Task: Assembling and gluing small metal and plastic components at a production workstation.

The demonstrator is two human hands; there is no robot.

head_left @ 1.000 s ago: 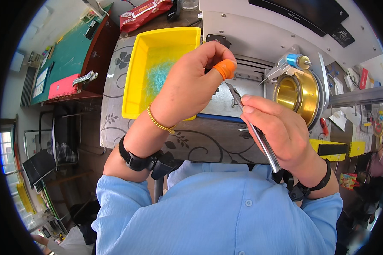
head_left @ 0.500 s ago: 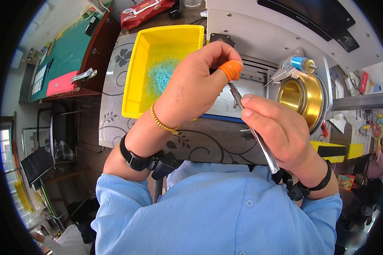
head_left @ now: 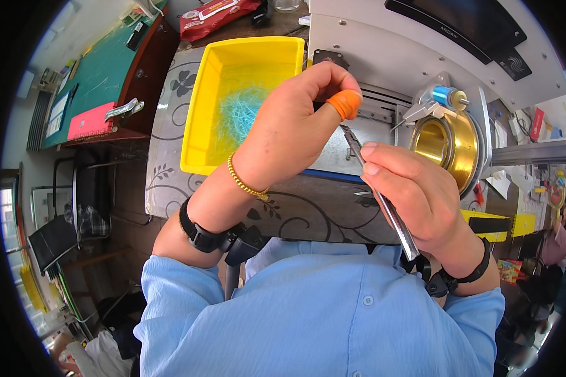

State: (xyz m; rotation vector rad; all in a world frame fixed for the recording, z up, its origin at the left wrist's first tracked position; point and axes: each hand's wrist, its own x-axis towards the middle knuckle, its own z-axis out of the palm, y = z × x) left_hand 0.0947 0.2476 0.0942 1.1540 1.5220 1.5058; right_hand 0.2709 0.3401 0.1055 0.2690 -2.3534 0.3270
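Note:
My left hand (head_left: pixel 295 122) is closed in a pinch, with an orange finger cot (head_left: pixel 344 104) on its thumb. What the fingertips hold, if anything, is too small or hidden to make out. My right hand (head_left: pixel 415 188) grips a slim silver utility knife (head_left: pixel 388 210), slanted with its narrow end up beside the left thumb. That end lies close to the left fingertips; whether they touch I cannot tell. To the left of my left hand stands a yellow bin (head_left: pixel 192 119), holding a tangle of thin light-blue strands (head_left: pixel 240 113).
Behind my hands is a white machine (head_left: pixel 365 47) with a metal bed (head_left: pixel 336 154). A gold spool (head_left: pixel 462 147) and a small blue spool (head_left: pixel 443 95) sit at its right. A red packet (head_left: pixel 210 19) lies beyond the bin. A green-topped desk (head_left: pixel 100 66) stands at left.
The knife's narrow end has moved slightly down and away from the left thumb. Both hands have otherwise barely shifted, and the left pinch stays the same.

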